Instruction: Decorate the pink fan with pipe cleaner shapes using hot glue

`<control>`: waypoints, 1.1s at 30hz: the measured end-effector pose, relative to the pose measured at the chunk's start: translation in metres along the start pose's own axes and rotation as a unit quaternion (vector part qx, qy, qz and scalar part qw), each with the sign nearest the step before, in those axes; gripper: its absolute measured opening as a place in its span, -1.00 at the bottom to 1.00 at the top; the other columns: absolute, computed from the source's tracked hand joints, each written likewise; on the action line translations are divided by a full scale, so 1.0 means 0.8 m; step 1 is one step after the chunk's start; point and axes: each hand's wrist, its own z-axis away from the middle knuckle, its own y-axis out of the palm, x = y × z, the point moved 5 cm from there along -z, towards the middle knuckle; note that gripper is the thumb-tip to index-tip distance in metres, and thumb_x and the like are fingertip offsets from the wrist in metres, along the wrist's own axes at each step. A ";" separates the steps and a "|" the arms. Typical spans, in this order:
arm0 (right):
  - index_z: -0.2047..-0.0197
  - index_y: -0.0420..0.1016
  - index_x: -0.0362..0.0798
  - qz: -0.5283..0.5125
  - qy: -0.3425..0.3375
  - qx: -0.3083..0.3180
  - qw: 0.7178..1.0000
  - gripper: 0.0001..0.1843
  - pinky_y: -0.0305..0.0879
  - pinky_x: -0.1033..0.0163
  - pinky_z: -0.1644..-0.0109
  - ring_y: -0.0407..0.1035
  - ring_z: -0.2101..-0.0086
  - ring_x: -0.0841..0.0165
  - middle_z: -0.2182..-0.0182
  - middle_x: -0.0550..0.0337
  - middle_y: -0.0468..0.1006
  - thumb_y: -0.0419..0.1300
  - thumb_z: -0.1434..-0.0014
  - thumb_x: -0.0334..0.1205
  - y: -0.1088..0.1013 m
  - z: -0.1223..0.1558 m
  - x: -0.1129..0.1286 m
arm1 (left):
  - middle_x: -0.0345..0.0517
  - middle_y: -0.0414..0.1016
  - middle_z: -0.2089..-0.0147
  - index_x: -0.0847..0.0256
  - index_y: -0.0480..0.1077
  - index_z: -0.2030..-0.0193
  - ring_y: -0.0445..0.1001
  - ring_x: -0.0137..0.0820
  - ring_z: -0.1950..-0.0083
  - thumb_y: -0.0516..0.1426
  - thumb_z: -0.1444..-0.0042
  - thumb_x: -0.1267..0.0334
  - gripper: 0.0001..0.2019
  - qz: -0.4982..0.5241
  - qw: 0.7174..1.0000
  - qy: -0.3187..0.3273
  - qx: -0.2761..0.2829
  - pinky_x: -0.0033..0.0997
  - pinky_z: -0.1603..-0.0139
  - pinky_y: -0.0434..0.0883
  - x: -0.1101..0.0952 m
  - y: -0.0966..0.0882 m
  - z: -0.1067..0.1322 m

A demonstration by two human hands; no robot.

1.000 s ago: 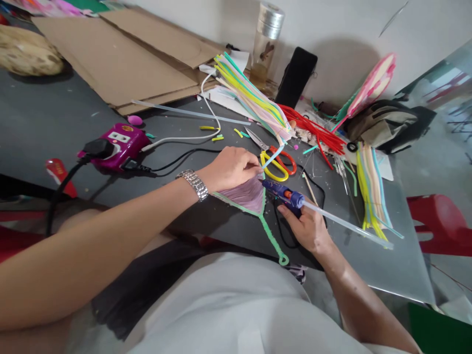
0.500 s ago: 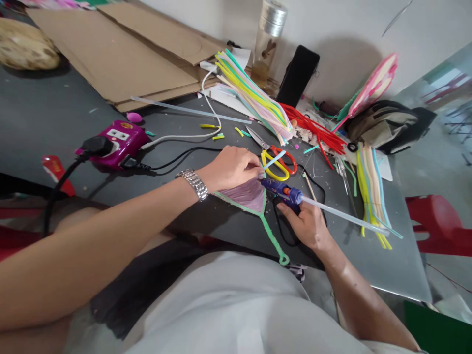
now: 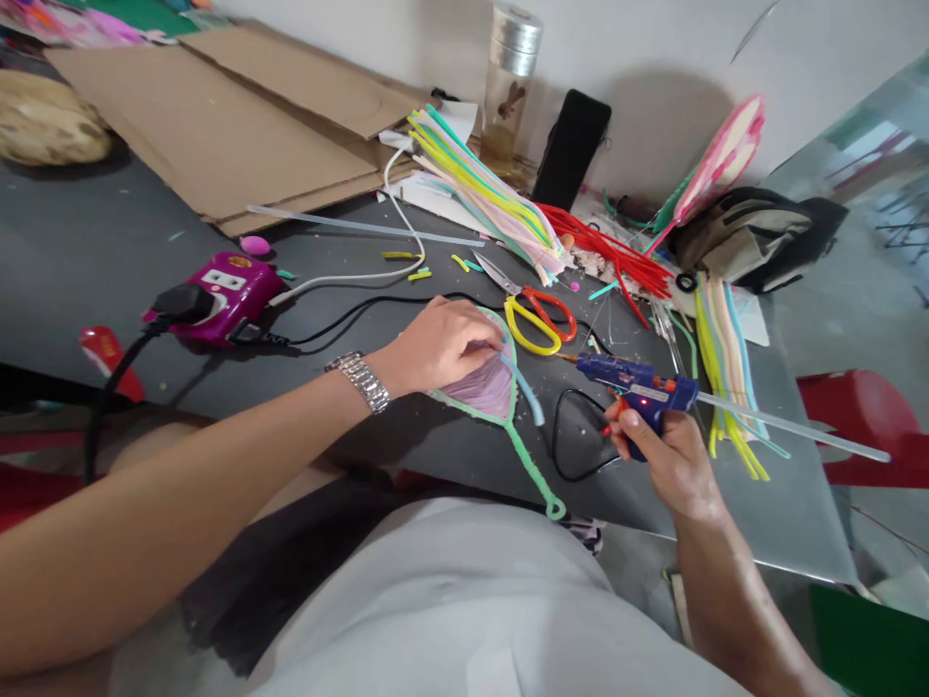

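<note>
**Left hand on a pipe-cleaner frame, glue gun held beside it**

A fan-shaped pipe-cleaner frame (image 3: 494,397) lay flat on the dark table (image 3: 94,242), near the front edge. Its border and its long stem were green, and its inside was filled with pale lilac strands. A light blue pipe cleaner (image 3: 527,392) ran from the upper part of the frame and hung over its right side. The left hand (image 3: 442,347) lay on the top of the frame with the fingers bent and close together, and they touched the upper end of the blue piece. It was not possible to tell if they really pinched it. A metal wristwatch (image 3: 357,380) was on that wrist.

The right hand (image 3: 664,455) was closed around the handle of a blue glue gun (image 3: 639,387), just to the right of the frame and not touching it. The nozzle pointed to the left, and a long glue stick (image 3: 791,414) came out of the back. A thin black cable (image 3: 573,455) lay under the gun. Past the frame were yellow-and-red scissors (image 3: 533,315), and further back lay bundles of colored pipe cleaners (image 3: 479,198) and flat cardboard (image 3: 218,136).
</note>
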 end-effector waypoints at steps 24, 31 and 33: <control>0.23 0.57 -0.08 -0.031 0.002 -0.058 0.998 -0.53 0.42 0.19 0.35 0.32 0.58 0.40 0.59 0.26 0.44 0.27 -0.25 0.22 -0.003 -0.001 -0.008 | -0.17 0.62 -0.19 0.02 0.60 -0.02 0.45 -0.16 -0.26 -0.02 -0.36 0.35 -0.64 -0.067 0.997 0.017 0.032 -0.06 -0.17 0.23 -0.017 0.007 0.021; 0.28 0.58 -0.07 -0.040 0.001 -0.067 0.997 -0.52 0.44 0.18 0.36 0.30 0.59 0.40 0.60 0.25 0.45 0.29 -0.21 0.24 -0.003 -0.001 -0.008 | -0.15 0.61 -0.20 -0.02 0.61 -0.04 0.43 -0.12 -0.27 0.02 -0.33 0.37 -0.64 -0.064 0.997 0.027 0.039 0.00 -0.21 0.21 -0.017 0.007 0.024; 0.27 0.58 -0.07 -0.048 0.002 -0.064 0.997 -0.55 0.44 0.18 0.34 0.30 0.58 0.40 0.60 0.26 0.45 0.30 -0.22 0.21 -0.003 -0.001 -0.009 | -0.15 0.61 -0.21 -0.02 0.61 -0.03 0.42 -0.11 -0.27 0.03 -0.33 0.36 -0.64 -0.066 0.997 0.027 0.038 0.02 -0.21 0.21 -0.017 0.006 0.024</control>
